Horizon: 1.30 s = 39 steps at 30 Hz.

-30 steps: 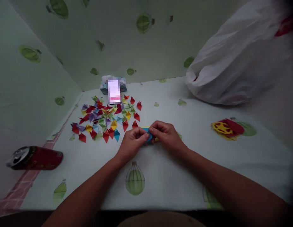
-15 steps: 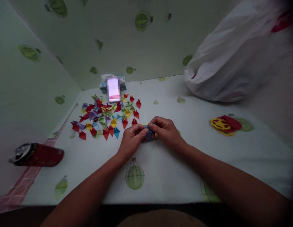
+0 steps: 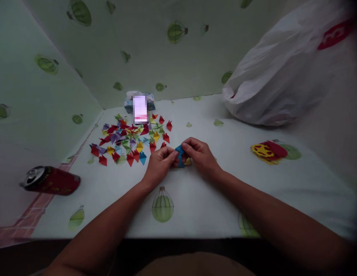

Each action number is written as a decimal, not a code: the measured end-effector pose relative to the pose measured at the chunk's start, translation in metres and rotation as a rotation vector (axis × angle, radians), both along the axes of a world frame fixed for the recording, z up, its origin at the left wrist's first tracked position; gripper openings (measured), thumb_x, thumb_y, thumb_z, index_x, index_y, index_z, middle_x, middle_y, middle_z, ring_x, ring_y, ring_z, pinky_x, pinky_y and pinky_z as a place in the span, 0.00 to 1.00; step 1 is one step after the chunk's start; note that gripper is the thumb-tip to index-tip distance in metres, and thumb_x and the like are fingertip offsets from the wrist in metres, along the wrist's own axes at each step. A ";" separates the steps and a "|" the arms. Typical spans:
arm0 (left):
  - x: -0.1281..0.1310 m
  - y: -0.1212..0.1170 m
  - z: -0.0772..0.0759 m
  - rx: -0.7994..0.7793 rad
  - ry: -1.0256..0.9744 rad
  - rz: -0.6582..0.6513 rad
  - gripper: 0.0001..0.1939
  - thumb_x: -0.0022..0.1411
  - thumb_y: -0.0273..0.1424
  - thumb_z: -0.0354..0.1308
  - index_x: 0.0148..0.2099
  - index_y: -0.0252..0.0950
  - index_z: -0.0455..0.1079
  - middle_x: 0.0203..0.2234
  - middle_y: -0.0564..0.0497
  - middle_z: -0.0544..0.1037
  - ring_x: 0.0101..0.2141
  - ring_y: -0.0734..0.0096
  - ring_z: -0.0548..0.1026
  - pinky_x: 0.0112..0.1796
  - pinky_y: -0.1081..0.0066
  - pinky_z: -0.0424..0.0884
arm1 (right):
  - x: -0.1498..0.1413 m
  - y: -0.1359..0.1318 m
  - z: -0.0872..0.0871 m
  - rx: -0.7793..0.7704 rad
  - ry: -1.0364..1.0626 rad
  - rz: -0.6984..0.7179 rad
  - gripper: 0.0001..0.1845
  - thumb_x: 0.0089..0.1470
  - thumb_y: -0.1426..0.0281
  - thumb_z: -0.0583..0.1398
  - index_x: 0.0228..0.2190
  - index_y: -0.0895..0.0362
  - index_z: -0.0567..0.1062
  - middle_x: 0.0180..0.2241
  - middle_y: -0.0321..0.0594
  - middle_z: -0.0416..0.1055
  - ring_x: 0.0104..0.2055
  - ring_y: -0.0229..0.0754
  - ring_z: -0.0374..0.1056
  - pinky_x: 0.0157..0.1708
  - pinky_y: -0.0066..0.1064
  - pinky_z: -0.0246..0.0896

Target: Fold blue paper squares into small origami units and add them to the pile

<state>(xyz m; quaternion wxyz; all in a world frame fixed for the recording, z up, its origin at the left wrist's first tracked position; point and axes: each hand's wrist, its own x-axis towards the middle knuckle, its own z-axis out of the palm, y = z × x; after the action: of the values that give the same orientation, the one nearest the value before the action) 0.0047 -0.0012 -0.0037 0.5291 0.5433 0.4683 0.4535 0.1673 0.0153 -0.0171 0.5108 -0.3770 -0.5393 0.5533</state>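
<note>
A small piece of folded blue paper (image 3: 180, 156) is pinched between both hands just above the middle of the table. My left hand (image 3: 160, 163) is closed on its left side, thumb against the paper. On the upper right side my right hand (image 3: 200, 155) grips it between thumb and fingertips. Behind the fingers a yellowish thing (image 3: 188, 162) shows in part; what it is I cannot make out. To the left and beyond lie many small folded paper cranes (image 3: 129, 140) in red, yellow, green, purple and blue.
A phone (image 3: 140, 109) with a lit, blurred screen leans on a tissue box (image 3: 128, 105). At the left a red can (image 3: 53, 180) stands. Yellow and red cut-out pieces (image 3: 267, 150) lie at the right. A big white plastic bag (image 3: 270, 84) fills the back right.
The blue paper now stands more upright between my fingers and shows more of its plain blue face. My fingers have shifted slightly on it. The whole view has tilted a little.
</note>
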 end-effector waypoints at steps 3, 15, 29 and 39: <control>-0.001 0.000 0.001 0.028 -0.001 0.018 0.14 0.57 0.40 0.66 0.29 0.34 0.72 0.21 0.52 0.76 0.22 0.74 0.73 0.27 0.72 0.70 | 0.000 0.002 -0.002 -0.049 0.033 0.056 0.18 0.54 0.56 0.66 0.25 0.56 0.69 0.21 0.32 0.70 0.22 0.35 0.66 0.26 0.29 0.61; -0.004 0.001 -0.005 0.055 -0.096 0.094 0.10 0.56 0.36 0.67 0.32 0.35 0.72 0.24 0.55 0.75 0.27 0.75 0.72 0.33 0.73 0.69 | -0.002 0.000 0.003 -0.012 0.006 0.113 0.20 0.55 0.52 0.64 0.27 0.56 0.70 0.23 0.32 0.70 0.22 0.34 0.66 0.25 0.29 0.61; 0.000 -0.001 -0.007 0.002 -0.185 0.080 0.10 0.56 0.36 0.67 0.35 0.34 0.74 0.27 0.55 0.76 0.27 0.76 0.73 0.33 0.73 0.71 | -0.003 -0.002 0.002 -0.023 0.046 0.172 0.12 0.51 0.64 0.67 0.32 0.56 0.71 0.25 0.32 0.72 0.23 0.34 0.66 0.26 0.28 0.62; 0.001 -0.002 -0.011 -0.004 -0.239 0.038 0.09 0.56 0.34 0.68 0.36 0.34 0.73 0.28 0.54 0.77 0.28 0.75 0.75 0.35 0.72 0.72 | -0.002 -0.004 0.003 -0.029 0.031 0.117 0.12 0.53 0.62 0.65 0.29 0.56 0.70 0.23 0.31 0.69 0.22 0.34 0.66 0.25 0.28 0.61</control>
<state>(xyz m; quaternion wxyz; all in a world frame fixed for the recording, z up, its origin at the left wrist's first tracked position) 0.0060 -0.0031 -0.0149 0.5735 0.4751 0.4131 0.5241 0.1657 0.0112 -0.0136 0.4802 -0.3435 -0.5442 0.5960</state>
